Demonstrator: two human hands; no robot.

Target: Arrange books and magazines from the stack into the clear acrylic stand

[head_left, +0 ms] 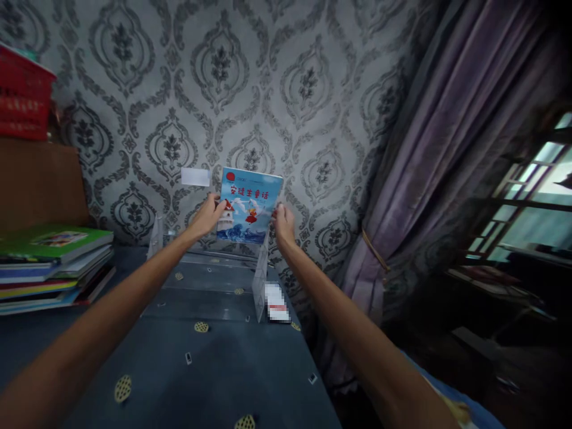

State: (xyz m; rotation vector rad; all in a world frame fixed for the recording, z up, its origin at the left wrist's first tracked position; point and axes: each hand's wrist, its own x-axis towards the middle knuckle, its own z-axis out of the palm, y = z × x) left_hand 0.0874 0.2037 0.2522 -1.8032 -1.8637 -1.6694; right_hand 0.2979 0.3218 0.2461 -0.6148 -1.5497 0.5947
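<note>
A blue book (250,205) with red lettering and a small red figure on its cover is held upright, cover facing me. My left hand (208,215) grips its left edge, and my right hand (284,224) grips its right edge. Below the book stands a clear rack (260,280) with see-through side panels, on a dark blue patterned tabletop (210,369). The lower right corner of the book is close to the rack's right panel; whether they touch I cannot tell.
At the left lies a stack of books (53,268) with a green one on top, before a brown box (42,185) under a red basket (24,95). A white card (277,304) lies right of the rack. A purple curtain (393,179) hangs at the right.
</note>
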